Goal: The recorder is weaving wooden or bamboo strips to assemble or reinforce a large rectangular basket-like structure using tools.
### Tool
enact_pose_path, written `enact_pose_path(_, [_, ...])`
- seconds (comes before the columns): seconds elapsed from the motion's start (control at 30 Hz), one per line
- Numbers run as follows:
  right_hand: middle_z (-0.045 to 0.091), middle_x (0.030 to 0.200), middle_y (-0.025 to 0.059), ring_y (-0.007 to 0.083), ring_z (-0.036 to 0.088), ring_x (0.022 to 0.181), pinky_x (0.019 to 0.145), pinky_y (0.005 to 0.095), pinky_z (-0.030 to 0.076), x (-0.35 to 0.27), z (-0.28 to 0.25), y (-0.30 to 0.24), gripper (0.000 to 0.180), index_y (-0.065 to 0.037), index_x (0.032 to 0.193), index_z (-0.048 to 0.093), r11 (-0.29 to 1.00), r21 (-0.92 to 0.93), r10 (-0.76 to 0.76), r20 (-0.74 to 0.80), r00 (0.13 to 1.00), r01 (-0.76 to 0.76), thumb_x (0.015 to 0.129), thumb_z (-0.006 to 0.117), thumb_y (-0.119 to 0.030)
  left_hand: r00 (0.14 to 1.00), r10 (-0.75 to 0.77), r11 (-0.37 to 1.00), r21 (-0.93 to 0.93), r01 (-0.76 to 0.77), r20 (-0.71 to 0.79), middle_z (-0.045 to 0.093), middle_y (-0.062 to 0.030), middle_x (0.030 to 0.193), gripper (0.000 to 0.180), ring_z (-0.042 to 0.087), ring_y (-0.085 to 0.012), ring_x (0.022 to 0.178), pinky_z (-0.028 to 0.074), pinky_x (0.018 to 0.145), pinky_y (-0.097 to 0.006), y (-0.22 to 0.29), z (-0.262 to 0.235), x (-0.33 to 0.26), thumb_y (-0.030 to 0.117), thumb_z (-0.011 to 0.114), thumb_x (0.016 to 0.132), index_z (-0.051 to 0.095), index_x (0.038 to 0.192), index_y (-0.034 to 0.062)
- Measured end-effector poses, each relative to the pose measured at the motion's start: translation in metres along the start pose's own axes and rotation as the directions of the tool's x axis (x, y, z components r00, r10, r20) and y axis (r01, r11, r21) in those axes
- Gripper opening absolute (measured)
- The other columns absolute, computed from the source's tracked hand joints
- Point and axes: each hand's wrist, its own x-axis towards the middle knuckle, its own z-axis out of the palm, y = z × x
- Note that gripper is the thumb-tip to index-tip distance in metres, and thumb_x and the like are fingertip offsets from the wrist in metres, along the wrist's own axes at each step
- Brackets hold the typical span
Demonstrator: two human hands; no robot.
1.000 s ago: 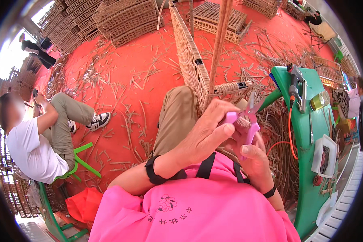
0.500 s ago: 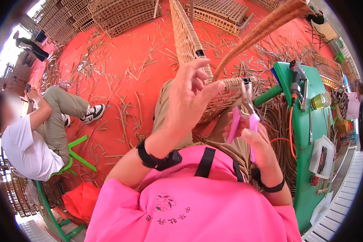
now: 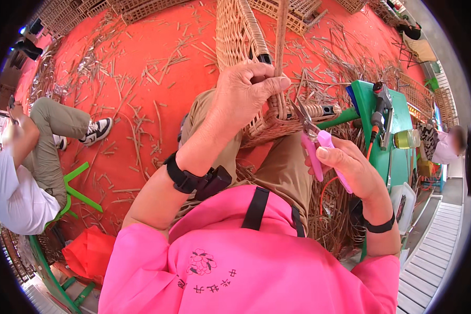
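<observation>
A woven wicker basket [image 3: 239, 39] stands between my knees, its wrapped rim ending in dark corner pieces. From its corner a long brown wicker strip [image 3: 280, 39] rises upright. My left hand [image 3: 243, 91] is closed at this corner, thumb and fingers pinching the strip. In my right hand [image 3: 350, 165] are pruning shears [image 3: 310, 131] with pink handles. Their blades are parted and point up toward the corner, close to the base of the strip. Whether the blades touch the strip, I cannot tell.
On my right is a green bench [image 3: 397, 118] bearing a power tool [image 3: 381, 107], a glass jar [image 3: 406, 138] and a white tray [image 3: 400, 201]. A seated person [image 3: 23, 183] works at my left. Wicker scraps [image 3: 162, 68] litter the red floor; stacked woven panels [image 3: 141, 8] stand behind.
My left fingers have closed on the strip, which now stands upright instead of slanting right. The shears have moved down and left, their blades now parted near the basket corner.
</observation>
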Motion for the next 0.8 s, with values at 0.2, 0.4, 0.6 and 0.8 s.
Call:
enact_pose_path(0.2, [0.056, 0.077, 0.0041, 0.0121, 0.052, 0.073, 0.067, 0.0278, 0.040, 0.001, -0.010, -0.028, 0.051, 0.001, 0.092, 0.059, 0.989, -0.053, 0.144, 0.080, 0.986, -0.140, 0.094, 0.057, -0.050, 1.000, 0.002, 0.990, -0.138, -0.001, 0.005, 0.056, 0.0010, 0.078, 0.024, 0.051, -0.0070, 0.074, 0.042, 0.066, -0.026, -0.006, 0.000, 0.003, 0.021, 0.078, 0.086, 0.073, 0.087, -0.0025])
enact_pose_path(0.4, [0.052, 0.074, 0.0033, 0.0136, 0.048, 0.069, 0.065, 0.0307, 0.039, 0.004, -0.011, -0.044, 0.052, 0.000, 0.087, 0.057, 0.973, -0.145, 0.193, 0.080, 0.978, -0.180, 0.094, 0.055, -0.051, 0.997, -0.060, 0.981, -0.184, 0.068, 0.047, 0.060, 0.0053, 0.077, 0.020, 0.050, -0.0028, 0.076, 0.041, 0.069, -0.023, -0.003, -0.006, 0.002, 0.022, 0.074, 0.090, 0.073, 0.088, 0.0017])
enact_pose_path(0.6, [0.049, 0.067, 0.0071, 0.0170, 0.048, 0.065, 0.064, 0.0329, 0.039, 0.014, -0.017, -0.060, 0.052, 0.001, 0.079, 0.055, 0.909, -0.389, 0.215, 0.135, 0.967, -0.148, 0.096, 0.052, -0.047, 0.995, -0.094, 0.986, -0.131, 0.099, 0.043, 0.059, 0.0053, 0.077, 0.021, 0.049, -0.0030, 0.075, 0.040, 0.069, -0.023, 0.003, -0.010, 0.003, 0.022, 0.073, 0.091, 0.073, 0.087, 0.0019])
enact_pose_path(0.8, [0.050, 0.065, 0.0078, 0.0177, 0.047, 0.064, 0.063, 0.0350, 0.040, 0.019, -0.019, -0.063, 0.053, 0.003, 0.079, 0.056, 0.887, -0.455, 0.171, 0.168, 0.971, -0.077, 0.096, 0.053, -0.048, 0.997, -0.032, 0.990, -0.136, 0.041, 0.063, 0.061, 0.0035, 0.080, 0.024, 0.052, -0.0047, 0.079, 0.042, 0.075, -0.024, 0.004, -0.012, 0.004, 0.025, 0.073, 0.091, 0.073, 0.088, 0.0014])
